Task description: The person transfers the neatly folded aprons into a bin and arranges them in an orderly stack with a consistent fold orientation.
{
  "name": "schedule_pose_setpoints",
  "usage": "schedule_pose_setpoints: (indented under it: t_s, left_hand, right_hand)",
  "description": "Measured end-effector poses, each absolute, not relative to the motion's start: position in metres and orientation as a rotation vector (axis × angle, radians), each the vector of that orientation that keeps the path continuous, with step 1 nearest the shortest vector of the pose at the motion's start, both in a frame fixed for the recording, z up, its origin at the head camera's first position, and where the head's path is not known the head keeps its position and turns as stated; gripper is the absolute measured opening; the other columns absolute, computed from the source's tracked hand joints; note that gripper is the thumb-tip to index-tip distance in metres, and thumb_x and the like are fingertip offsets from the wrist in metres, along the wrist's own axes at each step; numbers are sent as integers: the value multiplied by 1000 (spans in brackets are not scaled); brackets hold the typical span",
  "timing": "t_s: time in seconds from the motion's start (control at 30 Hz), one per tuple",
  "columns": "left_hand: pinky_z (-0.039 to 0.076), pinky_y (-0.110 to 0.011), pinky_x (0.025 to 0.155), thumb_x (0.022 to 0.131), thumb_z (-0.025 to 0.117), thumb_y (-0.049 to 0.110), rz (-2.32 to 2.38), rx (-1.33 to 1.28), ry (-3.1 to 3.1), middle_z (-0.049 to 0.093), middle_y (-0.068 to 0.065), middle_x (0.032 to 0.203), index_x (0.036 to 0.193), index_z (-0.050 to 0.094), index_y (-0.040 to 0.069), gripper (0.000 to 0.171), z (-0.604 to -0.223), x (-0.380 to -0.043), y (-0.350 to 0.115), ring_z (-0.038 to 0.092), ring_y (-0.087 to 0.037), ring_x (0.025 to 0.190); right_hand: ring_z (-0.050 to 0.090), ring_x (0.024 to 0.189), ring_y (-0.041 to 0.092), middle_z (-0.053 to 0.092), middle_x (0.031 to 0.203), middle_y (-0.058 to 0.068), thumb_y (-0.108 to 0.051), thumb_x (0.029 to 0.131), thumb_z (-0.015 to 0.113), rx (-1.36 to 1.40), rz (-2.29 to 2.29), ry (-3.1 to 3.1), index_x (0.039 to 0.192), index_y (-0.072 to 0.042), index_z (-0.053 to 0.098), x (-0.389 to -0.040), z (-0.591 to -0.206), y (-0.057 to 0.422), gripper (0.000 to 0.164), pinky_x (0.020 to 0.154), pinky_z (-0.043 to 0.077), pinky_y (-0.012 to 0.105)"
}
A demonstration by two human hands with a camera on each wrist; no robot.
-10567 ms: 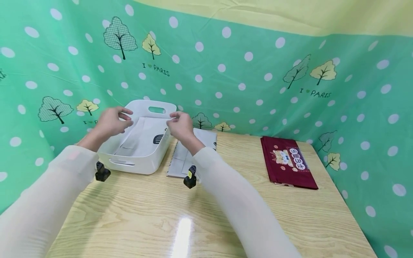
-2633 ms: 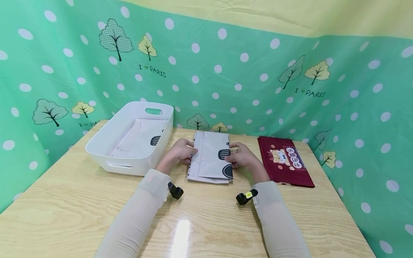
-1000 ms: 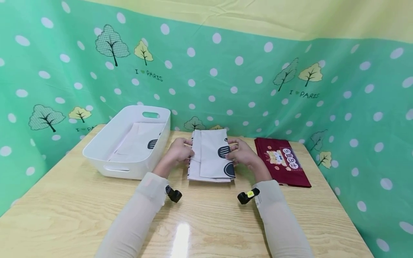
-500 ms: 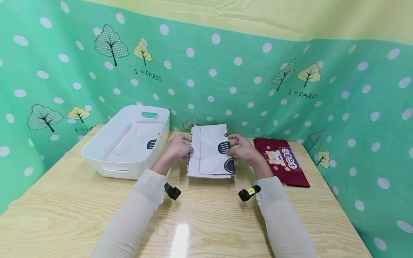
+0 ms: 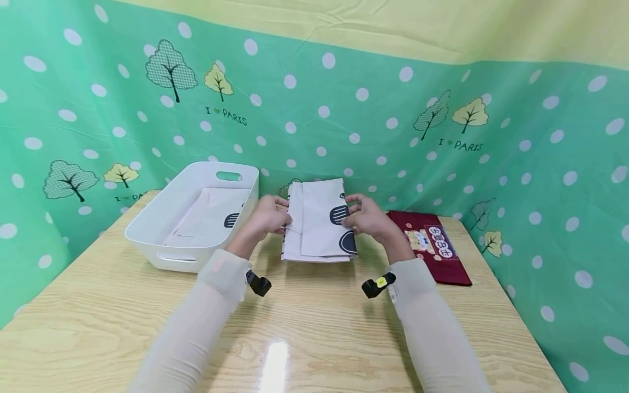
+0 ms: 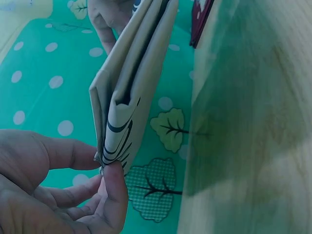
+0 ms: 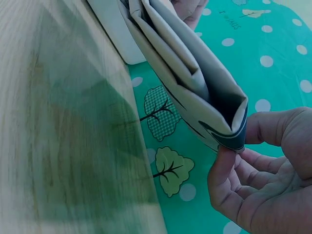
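Note:
A folded white cloth (image 5: pixel 316 229) with black printed shapes is held up off the table, stretched between both hands. My left hand (image 5: pixel 267 216) pinches its left edge between thumb and fingers. At the opposite edge, my right hand (image 5: pixel 369 218) has the same kind of pinch. The left wrist view shows the cloth (image 6: pixel 141 92) edge-on, its stacked layers above the fingertips. In the right wrist view, the folds of the cloth (image 7: pixel 195 92) gape a little near the right thumb. To the left stands a white plastic basket (image 5: pixel 206 257) with slotted handles.
Inside the basket lies another folded white cloth (image 5: pixel 211 210) with a similar black print. A folded dark red cloth (image 5: pixel 444 262) with a cartoon animal and lettering lies at the right. Behind the wooden table (image 5: pixel 314 322) hangs a green dotted curtain (image 5: pixel 393 147).
Earlier both hands were at the basket, over the cloth inside it. They then moved right to the second white cloth, gripped its sides, and have since raised it from the table.

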State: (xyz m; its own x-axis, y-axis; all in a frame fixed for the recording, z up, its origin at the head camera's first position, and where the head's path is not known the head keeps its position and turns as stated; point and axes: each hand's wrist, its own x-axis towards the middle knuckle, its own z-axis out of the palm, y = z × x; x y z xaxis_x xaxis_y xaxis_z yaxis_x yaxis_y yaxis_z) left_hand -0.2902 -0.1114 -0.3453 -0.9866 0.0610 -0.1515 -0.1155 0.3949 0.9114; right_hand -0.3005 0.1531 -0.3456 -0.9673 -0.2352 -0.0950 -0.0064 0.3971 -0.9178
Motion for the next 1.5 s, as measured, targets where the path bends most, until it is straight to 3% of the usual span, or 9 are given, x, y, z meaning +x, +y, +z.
schedule_pose_setpoints:
  t_s: [0.13,0.37,0.63,0.9,1.2,1.5]
  left_hand:
    - [62,-36,70,89,61,-6,1640,-21,2515,61,-21,117,139,51,-3,51,-339,-290,-112,65,-24,85]
    - [62,-45,80,92,60,-2,1592,20,2594,63,-22,118,140,50,-4,49,-324,-287,-115,66,-24,84]
    - [61,-34,66,89,61,-3,1550,31,2650,62,-19,114,139,52,-1,51,-308,-286,-118,60,-21,68]
    - [61,-39,74,91,60,0,1494,26,2679,62,-18,117,143,50,0,52,-302,-286,-127,61,-22,70]
    - [55,-26,57,91,60,0,1438,46,2723,60,-16,106,143,51,1,53,-294,-287,-141,52,-13,53]
    - [50,-27,57,93,58,1,1402,51,2745,60,-15,101,144,49,-1,52,-284,-284,-151,51,-14,53]
  right_hand:
    - [62,84,22,50,120,20,9,89,68,-216,-1628,2455,150,-3,41,-301,-340,152,68,62,56,29]
    - [62,87,23,53,120,20,9,89,67,-225,-1650,2482,150,-4,44,-301,-329,147,66,63,57,30]
    - [62,89,26,52,121,21,9,89,67,-267,-1646,2507,151,-4,44,-303,-317,142,67,63,59,30]
    - [63,92,27,52,121,20,8,90,67,-262,-1656,2503,152,-5,44,-304,-312,133,68,68,61,34]
    - [62,88,25,52,119,18,7,90,68,-279,-1661,2497,152,-5,44,-305,-306,120,67,68,61,32]
    - [65,90,27,54,119,20,8,91,67,-310,-1710,2466,153,-4,43,-303,-301,108,68,72,63,35]
